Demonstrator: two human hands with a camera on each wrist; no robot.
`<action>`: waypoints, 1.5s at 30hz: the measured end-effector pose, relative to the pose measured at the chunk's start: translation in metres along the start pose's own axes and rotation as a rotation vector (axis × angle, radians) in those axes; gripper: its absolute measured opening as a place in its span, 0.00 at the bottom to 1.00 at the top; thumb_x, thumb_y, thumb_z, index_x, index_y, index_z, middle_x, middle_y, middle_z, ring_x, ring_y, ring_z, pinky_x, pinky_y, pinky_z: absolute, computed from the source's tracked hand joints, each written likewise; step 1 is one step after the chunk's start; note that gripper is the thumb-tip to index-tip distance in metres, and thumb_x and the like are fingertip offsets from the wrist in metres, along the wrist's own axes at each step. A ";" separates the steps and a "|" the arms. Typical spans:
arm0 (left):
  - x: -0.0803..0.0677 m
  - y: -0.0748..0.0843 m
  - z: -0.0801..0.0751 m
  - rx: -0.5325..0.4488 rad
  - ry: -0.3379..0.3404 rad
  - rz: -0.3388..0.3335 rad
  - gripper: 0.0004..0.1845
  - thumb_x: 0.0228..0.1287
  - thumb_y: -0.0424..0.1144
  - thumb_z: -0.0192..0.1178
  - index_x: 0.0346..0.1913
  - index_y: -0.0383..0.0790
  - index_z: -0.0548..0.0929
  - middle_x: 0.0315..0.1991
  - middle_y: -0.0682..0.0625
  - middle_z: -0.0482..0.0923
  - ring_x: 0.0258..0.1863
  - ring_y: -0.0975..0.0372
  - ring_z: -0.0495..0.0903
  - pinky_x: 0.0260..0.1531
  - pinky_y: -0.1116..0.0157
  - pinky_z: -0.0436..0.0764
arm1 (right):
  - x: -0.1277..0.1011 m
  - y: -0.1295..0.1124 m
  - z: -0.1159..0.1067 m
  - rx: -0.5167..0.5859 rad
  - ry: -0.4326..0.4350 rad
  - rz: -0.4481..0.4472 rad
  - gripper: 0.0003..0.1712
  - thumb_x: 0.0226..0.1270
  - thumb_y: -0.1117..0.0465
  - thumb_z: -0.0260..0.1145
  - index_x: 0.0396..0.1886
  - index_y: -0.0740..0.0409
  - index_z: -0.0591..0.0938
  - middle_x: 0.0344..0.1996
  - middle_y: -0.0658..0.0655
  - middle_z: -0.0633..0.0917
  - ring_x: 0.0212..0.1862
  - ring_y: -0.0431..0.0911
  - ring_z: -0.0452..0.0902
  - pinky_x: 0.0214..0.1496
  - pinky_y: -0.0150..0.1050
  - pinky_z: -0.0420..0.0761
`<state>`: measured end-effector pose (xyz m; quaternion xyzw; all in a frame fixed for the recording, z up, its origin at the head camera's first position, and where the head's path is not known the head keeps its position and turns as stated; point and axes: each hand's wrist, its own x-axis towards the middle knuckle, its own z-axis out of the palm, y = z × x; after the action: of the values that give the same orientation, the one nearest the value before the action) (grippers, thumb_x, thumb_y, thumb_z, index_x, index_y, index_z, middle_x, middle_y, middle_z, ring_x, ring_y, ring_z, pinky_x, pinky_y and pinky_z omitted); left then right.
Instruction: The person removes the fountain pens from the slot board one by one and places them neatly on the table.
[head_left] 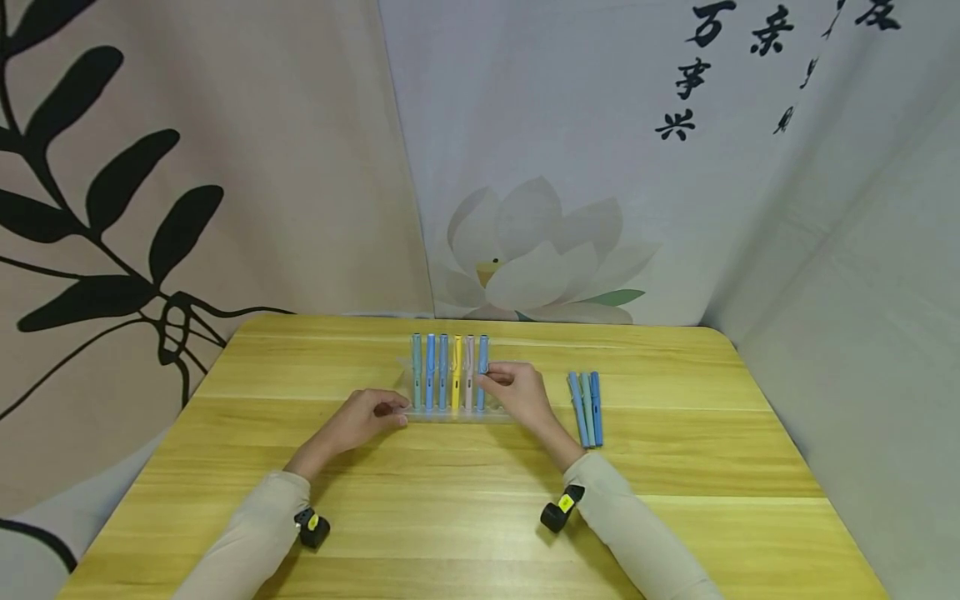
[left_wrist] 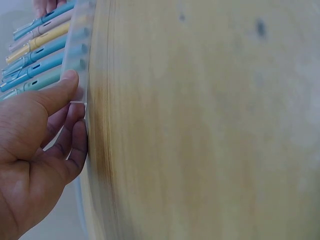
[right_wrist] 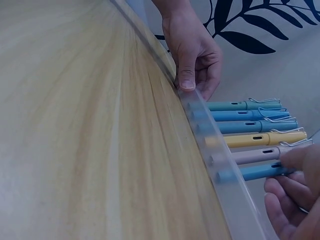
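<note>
A clear plastic pen stand [head_left: 465, 416] holds a row of upright pens: green, several blue, a yellow pen [head_left: 457, 371] and a pale pink pen [right_wrist: 245, 158]. My left hand [head_left: 372, 414] grips the stand's left end, its thumb on the front edge in the left wrist view. At the row's right end, my right hand [head_left: 519, 390] pinches a blue pen [right_wrist: 255, 172] between thumb and fingers. That pen's lower end sits in the stand beside the pink one. Metal clips show on the pen caps in the right wrist view.
To the right of the stand, three more pens, blue and green [head_left: 587, 410], lie side by side on the wooden table [head_left: 420, 517]. Behind the table's far edge hangs a pale curtain [head_left: 547, 167] with a flower print. Dark leaves are printed at the left.
</note>
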<state>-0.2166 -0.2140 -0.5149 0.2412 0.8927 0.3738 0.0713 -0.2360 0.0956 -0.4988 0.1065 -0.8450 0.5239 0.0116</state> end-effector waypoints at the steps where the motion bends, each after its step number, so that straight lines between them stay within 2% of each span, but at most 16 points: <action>1: 0.000 0.000 0.000 0.003 0.000 0.001 0.14 0.71 0.39 0.66 0.54 0.37 0.87 0.47 0.49 0.87 0.43 0.62 0.83 0.47 0.60 0.82 | 0.000 0.000 0.000 -0.005 0.002 -0.001 0.20 0.69 0.53 0.72 0.54 0.61 0.88 0.42 0.55 0.91 0.44 0.47 0.88 0.46 0.42 0.87; 9: 0.001 0.001 0.001 0.007 0.004 -0.001 0.13 0.70 0.38 0.66 0.54 0.38 0.87 0.46 0.49 0.87 0.43 0.62 0.83 0.46 0.60 0.82 | 0.001 0.001 0.000 -0.022 0.012 -0.004 0.18 0.68 0.55 0.73 0.52 0.61 0.88 0.40 0.54 0.91 0.42 0.45 0.87 0.44 0.41 0.86; 23: 0.001 -0.002 0.002 0.003 0.008 0.007 0.13 0.71 0.39 0.66 0.53 0.39 0.87 0.47 0.49 0.87 0.43 0.62 0.83 0.47 0.60 0.82 | -0.003 -0.013 -0.011 0.034 0.063 -0.023 0.15 0.68 0.55 0.74 0.50 0.57 0.89 0.40 0.52 0.91 0.42 0.45 0.87 0.46 0.43 0.86; 35: 0.002 -0.003 0.001 0.016 0.004 0.007 0.13 0.70 0.38 0.66 0.53 0.38 0.87 0.47 0.49 0.87 0.43 0.61 0.83 0.47 0.60 0.83 | -0.009 -0.027 -0.032 0.057 0.118 -0.083 0.15 0.66 0.56 0.75 0.50 0.55 0.89 0.40 0.52 0.91 0.41 0.45 0.87 0.46 0.42 0.86; 45: 0.002 -0.001 0.001 0.027 0.009 0.004 0.12 0.70 0.37 0.66 0.53 0.38 0.87 0.46 0.49 0.87 0.42 0.61 0.83 0.46 0.60 0.83 | -0.013 -0.027 -0.052 0.044 0.163 -0.117 0.16 0.66 0.57 0.76 0.50 0.58 0.89 0.40 0.55 0.91 0.42 0.48 0.87 0.46 0.42 0.86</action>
<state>-0.2180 -0.2130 -0.5164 0.2421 0.8975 0.3631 0.0632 -0.2233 0.1321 -0.4534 0.1128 -0.8219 0.5477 0.1084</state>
